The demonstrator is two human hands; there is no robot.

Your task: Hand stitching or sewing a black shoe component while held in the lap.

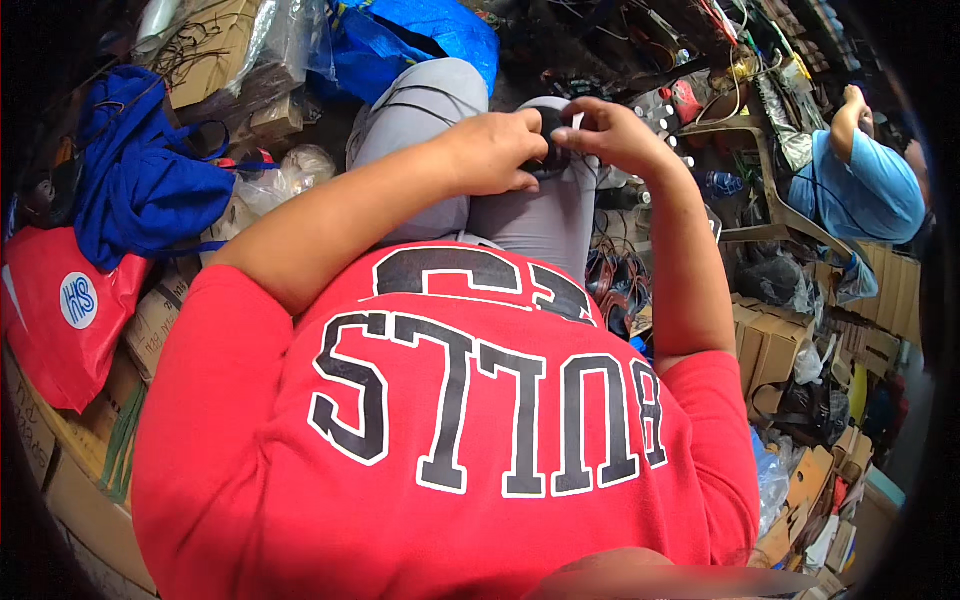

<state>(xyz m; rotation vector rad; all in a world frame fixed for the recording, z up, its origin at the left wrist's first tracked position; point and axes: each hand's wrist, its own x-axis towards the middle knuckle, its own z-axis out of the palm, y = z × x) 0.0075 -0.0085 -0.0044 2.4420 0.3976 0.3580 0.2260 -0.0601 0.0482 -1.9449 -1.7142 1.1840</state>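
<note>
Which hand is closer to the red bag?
Left. The left hand is nearer the red bag, which lies far off to its lower left. The right hand sits farther right. Both hands pinch a small black thing over the knee.

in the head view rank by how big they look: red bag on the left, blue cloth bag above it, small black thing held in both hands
1. blue cloth bag and red bag look about alike, nearness makes it unsure
2. small black thing, clearly smallest
</note>
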